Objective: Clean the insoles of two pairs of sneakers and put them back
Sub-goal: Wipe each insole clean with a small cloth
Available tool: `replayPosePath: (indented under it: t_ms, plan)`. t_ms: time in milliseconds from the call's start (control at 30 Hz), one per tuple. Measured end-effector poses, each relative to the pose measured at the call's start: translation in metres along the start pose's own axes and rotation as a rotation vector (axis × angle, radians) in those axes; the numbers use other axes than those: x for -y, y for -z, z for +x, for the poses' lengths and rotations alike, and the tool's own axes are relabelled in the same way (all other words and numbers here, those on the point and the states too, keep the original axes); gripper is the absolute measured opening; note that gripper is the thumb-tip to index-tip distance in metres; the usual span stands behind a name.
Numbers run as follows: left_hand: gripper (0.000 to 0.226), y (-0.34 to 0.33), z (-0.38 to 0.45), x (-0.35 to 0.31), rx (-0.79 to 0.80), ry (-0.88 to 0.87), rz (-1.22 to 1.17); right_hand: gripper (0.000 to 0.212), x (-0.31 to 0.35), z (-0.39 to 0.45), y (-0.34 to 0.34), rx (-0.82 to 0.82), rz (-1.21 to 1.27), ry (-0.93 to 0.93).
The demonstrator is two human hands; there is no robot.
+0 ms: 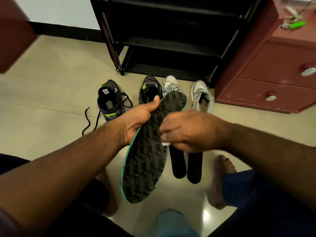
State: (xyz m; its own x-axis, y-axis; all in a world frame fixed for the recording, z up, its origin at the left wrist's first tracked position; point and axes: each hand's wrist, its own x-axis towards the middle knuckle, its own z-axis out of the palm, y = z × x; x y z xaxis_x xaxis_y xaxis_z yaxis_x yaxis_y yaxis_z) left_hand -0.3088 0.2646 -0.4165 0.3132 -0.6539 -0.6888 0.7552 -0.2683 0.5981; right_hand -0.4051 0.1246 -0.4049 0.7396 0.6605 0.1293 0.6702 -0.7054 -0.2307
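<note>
My left hand (136, 120) grips a dark patterned insole (147, 159) with a green edge, thumb on top, holding it up over the floor. My right hand (184, 130) presses a small white wipe (165, 143) against the insole's middle, fingers curled round it. Two black insoles (186, 165) lie side by side on the floor below my right hand. A dark sneaker with lime accents (109, 101) stands at the left, its partner (150, 90) in the middle. Two grey and white sneakers (201, 94) stand to the right.
A black shoe rack (171, 40) stands behind the sneakers. A maroon drawer cabinet (273, 74) is at the right, with keys and a green tag (294, 24) on top. My bare foot (220, 182) rests on the tiled floor. A loose black lace (87, 122) trails left.
</note>
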Motion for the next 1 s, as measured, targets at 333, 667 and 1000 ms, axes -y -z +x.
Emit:
replayPosePath:
  t_ms: [333,667,1000]
  plan:
    - [0.045,0.002,-0.005,0.002,0.091,-0.043,-0.085,0.025,-0.02,-0.005,0.015,-0.092,-0.042,-0.127]
    - [0.044,0.006,-0.003,0.008,0.206,-0.078,-0.186,0.021,-0.032,-0.011,0.018,-0.161,-0.077,-0.218]
    - [0.06,0.002,0.004,0.014,0.24,-0.05,-0.138,0.027,-0.034,-0.012,0.022,-0.13,-0.108,-0.177]
